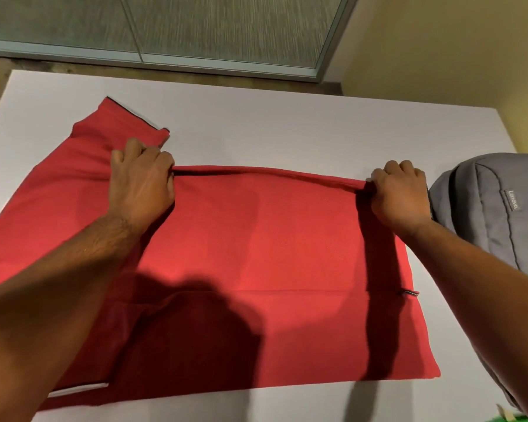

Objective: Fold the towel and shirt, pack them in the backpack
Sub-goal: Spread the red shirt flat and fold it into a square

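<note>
both hands (141, 181) gripping red shirt (256, 239)

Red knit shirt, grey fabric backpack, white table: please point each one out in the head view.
Red knit shirt (272, 239): head view, middle of the flat body panel.
Grey fabric backpack (482, 214): head view, front panel beside the logo tag.
White table (287, 123): head view, bare surface beyond the shirt.

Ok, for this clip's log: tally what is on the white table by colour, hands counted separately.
Red: 1, the red fabric shirt, its far edge gripped by both hands
Grey: 1, the grey fabric backpack, at the table's right side
Bare hands: 2, left hand and right hand
Green: a scrap at the bottom right corner, too cut off to identify, not counted
Total: 4
</note>
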`<state>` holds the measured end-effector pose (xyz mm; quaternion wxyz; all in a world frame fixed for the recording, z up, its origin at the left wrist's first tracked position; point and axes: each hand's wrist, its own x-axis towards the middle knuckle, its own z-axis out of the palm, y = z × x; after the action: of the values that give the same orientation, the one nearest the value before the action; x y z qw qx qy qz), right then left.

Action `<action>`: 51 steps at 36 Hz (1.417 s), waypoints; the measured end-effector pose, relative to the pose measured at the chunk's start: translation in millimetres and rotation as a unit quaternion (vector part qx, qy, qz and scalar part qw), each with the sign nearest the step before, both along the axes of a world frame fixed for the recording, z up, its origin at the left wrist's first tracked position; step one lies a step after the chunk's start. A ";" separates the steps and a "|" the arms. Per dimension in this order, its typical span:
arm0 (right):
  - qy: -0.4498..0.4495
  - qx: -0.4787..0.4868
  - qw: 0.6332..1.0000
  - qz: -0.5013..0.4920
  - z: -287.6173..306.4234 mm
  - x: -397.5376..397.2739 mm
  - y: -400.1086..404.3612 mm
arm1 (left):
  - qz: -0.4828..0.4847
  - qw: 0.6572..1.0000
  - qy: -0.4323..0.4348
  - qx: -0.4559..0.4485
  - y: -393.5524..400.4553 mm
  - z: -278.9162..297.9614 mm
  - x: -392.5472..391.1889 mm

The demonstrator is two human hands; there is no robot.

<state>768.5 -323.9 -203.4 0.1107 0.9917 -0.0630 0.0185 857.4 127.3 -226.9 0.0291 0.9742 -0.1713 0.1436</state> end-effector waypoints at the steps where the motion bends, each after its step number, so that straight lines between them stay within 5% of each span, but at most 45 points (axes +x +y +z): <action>1: -0.011 0.002 1.000 -0.004 2.0 -5.2 0.7 | 0.002 1.000 -0.015 -0.015 1.7 1.2 -5.8; 11: -0.107 0.043 0.993 0.011 12.3 -110.1 13.7 | 0.020 0.979 -0.016 -0.203 21.2 8.6 -96.3; 19: 0.009 0.070 0.997 -0.045 -6.7 -168.4 31.3 | 0.010 0.986 0.060 -0.158 37.8 -3.3 -144.2; 29: -0.057 0.122 0.987 -0.081 3.0 -181.5 33.7 | 0.022 0.983 0.065 -0.171 39.4 11.9 -169.7; 36: 0.005 0.093 0.991 -0.099 -10.0 -194.1 32.3 | 0.024 0.983 0.123 -0.134 44.5 1.3 -183.1; 51: -0.020 0.109 0.986 -0.127 -6.2 -198.5 37.0 | 0.021 0.991 0.054 -0.124 44.4 0.7 -196.8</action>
<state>570.0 -286.9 -209.7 0.0021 0.9811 -0.1926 0.0174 660.7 171.6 -226.2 0.1558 0.9729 -0.1299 0.1113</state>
